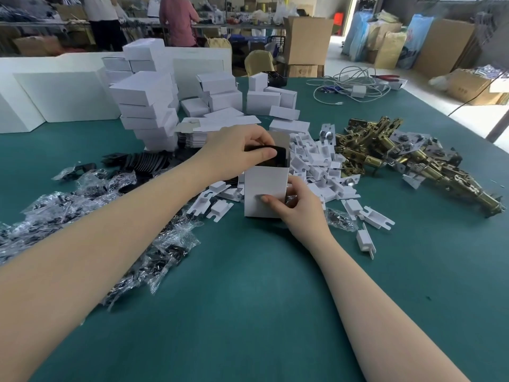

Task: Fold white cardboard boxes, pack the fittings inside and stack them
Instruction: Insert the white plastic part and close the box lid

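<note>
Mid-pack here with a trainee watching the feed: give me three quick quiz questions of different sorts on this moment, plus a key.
1. True or false: the left hand is lowering a black plate into the open top of the white box.
2. Which hand steadies the box? A) left B) right C) neither
3. Fill in: the brass latch pile lies on the ____ side of the green table.

Key: 1 true. 2 B, the right hand grips the box's lower right side. 3 right.
</note>
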`<state>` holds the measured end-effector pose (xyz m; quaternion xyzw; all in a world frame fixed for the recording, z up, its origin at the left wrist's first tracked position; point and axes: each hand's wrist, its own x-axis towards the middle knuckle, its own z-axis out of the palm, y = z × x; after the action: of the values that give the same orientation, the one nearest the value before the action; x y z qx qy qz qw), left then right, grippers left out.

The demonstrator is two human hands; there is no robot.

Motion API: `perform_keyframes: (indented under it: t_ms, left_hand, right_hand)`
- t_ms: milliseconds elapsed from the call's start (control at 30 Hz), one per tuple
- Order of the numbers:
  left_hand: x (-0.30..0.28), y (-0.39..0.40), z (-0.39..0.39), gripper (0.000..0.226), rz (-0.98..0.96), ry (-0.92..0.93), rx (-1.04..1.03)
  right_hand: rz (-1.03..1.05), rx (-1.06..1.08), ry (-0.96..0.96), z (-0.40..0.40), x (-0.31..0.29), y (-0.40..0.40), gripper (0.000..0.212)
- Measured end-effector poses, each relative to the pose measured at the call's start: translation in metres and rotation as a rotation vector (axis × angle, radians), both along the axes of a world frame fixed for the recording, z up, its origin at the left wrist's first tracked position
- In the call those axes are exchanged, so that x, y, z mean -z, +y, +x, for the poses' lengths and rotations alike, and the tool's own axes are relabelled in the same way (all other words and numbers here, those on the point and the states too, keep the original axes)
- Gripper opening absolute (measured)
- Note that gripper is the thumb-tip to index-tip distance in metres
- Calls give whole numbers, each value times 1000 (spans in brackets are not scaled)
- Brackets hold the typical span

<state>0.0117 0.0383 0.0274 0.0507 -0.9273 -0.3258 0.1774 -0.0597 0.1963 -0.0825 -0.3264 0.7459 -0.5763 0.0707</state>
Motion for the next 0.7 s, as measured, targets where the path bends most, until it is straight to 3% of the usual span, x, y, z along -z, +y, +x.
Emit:
perform_keyframes:
  t_ms: [133, 400, 567, 700]
  left_hand:
    - [-3, -3, -6, 2, -12, -26, -37]
    - [-2, -8, -6, 0, 32, -54, -17]
    - [-8, -1, -7, 11, -119, -141, -1]
    - [-14, 1, -3, 24, -350, -225, 6]
  right_hand:
    - [18, 71, -6, -3, 3, -2, 49]
    - [39, 45, -3, -3, 1, -2, 34]
    - [33, 43, 5, -4, 3, -1, 30]
    - [36, 47, 9, -6, 6, -1, 32]
